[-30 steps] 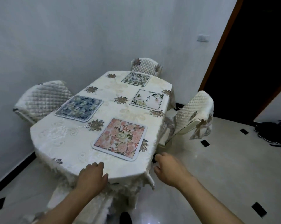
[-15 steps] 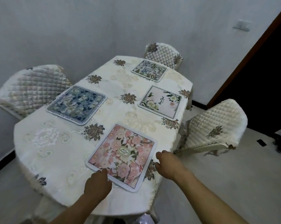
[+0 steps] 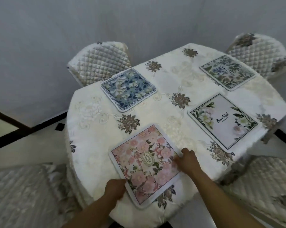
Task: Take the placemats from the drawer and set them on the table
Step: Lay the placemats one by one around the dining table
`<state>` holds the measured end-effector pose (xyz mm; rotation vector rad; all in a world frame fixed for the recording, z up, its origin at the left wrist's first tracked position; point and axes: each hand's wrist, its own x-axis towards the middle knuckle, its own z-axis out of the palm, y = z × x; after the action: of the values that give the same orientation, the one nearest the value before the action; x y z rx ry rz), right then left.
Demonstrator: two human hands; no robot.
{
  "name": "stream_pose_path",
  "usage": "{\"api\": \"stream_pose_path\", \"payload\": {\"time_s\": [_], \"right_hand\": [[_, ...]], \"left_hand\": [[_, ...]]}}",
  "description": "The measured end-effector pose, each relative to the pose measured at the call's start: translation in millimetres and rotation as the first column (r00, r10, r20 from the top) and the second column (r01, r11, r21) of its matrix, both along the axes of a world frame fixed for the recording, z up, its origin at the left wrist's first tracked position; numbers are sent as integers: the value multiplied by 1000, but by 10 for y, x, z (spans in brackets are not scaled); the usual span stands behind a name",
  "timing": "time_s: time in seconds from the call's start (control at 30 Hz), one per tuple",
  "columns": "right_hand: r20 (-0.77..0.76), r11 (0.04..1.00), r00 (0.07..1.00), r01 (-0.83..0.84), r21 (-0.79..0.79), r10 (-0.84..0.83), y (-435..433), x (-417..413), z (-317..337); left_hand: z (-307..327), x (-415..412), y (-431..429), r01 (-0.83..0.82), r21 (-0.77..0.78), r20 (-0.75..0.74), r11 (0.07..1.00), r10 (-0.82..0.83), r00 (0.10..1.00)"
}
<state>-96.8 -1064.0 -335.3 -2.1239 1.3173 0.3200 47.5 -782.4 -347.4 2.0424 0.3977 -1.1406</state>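
Several floral placemats lie on the table (image 3: 93, 129), which has a cream embroidered cloth. Nearest me is the pink placemat (image 3: 143, 163). My left hand (image 3: 115, 188) grips its near left edge. My right hand (image 3: 188, 159) grips its right edge, thumb on top. A blue placemat (image 3: 128, 89) lies at the far left, a white placemat (image 3: 222, 120) with lettering at the right, and a green-blue placemat (image 3: 227, 72) at the far right. No drawer is in view.
Quilted chairs stand around the table: one at the far left (image 3: 99, 63), one at the far right (image 3: 257, 51), one at the near right (image 3: 262, 186), one at the near left (image 3: 19, 191). A grey wall is close behind.
I have stepped around and over the table, so the view turned. Both hands went from the table's edge onto the pink placemat and took hold of its edges.
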Motion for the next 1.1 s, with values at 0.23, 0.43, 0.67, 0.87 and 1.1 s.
{"api": "stream_pose_path", "payload": {"time_s": [0.23, 0.43, 0.67, 0.87, 1.1], "right_hand": [[111, 997, 994, -19, 81, 10, -279, -4, -237], [200, 998, 980, -19, 63, 6, -50, -73, -77], [253, 999, 967, 12, 42, -22, 752, -204, 210], [325, 968, 916, 251, -12, -233, 1996, -372, 531], [447, 924, 833, 382, -36, -327, 3225, -376, 995]], "left_hand": [[65, -155, -133, -38, 58, 139, 998, 30, 990], [192, -144, -14, 39, 52, 224, 998, -50, 973], [516, 248, 425, 351, 99, 488, 931, -353, 798], [832, 812, 1140, 581, 121, 656, 805, -504, 562], [1309, 1203, 1810, 643, 69, 744, 763, -469, 476]]}}
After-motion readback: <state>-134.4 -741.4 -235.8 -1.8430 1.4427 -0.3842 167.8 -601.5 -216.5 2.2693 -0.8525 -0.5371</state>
